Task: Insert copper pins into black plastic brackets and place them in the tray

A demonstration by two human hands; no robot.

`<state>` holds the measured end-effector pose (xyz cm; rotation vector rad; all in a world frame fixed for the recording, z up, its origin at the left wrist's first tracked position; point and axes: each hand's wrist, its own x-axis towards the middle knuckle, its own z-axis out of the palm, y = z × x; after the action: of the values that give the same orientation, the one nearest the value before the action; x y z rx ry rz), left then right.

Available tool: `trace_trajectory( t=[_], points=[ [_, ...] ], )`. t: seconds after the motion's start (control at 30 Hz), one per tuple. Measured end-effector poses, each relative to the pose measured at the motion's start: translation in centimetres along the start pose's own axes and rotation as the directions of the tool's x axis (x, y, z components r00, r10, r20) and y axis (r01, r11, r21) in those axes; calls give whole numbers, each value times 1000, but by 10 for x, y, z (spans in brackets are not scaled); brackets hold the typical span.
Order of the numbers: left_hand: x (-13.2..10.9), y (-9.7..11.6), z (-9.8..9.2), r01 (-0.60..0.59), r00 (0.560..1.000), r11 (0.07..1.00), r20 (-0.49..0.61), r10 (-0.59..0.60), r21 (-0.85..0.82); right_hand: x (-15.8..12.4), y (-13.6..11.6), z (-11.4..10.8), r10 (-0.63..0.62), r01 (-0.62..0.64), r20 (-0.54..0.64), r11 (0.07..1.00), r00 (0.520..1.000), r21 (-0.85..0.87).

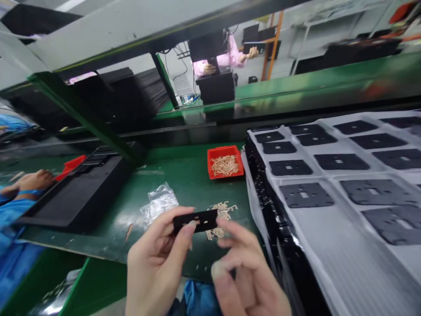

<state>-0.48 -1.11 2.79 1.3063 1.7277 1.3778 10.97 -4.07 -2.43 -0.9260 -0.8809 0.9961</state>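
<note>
A flat black plate with small cutouts is pinched between the thumb and fingers of my left hand. It is held up above the green bench, seen at a slant. My right hand is beside the plate's right end, one fingertip at or very near its edge. The right thumb stands apart from that finger, and I see nothing held there. Behind the plate lies a loose pile of small beige pieces, partly hidden by it. Left of the pile is a crumpled clear plastic bag.
A red bin holds more beige pieces. On the right, a tray lined with translucent sheet carries several black plates. A large black tray is at left, near a co-worker's hands. Another person in pink stands beyond the shelf.
</note>
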Motion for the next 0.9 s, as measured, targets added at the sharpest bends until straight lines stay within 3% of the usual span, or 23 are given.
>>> trace_trajectory(
  t=[0.1, 0.23, 0.47, 0.9],
  points=[
    [-5, -8, -4, 61, 996, 998, 71, -62, 22, 20, 9, 0, 145, -144, 9, 989, 989, -43],
    [-5, -17, -2, 100, 983, 993, 147, -108, 63, 47, 19, -9, 173, -174, 119, 985, 978, 4],
    [0, -25, 11, 123, 989, 985, 62, -131, 124, 61, 30, -5, 192, -191, 160, 981, 968, -21],
    [8, -29, 27, 81, 994, 985, 66, -91, 152, 68, 42, 0, 166, -159, 130, 986, 978, -57]
  ],
)
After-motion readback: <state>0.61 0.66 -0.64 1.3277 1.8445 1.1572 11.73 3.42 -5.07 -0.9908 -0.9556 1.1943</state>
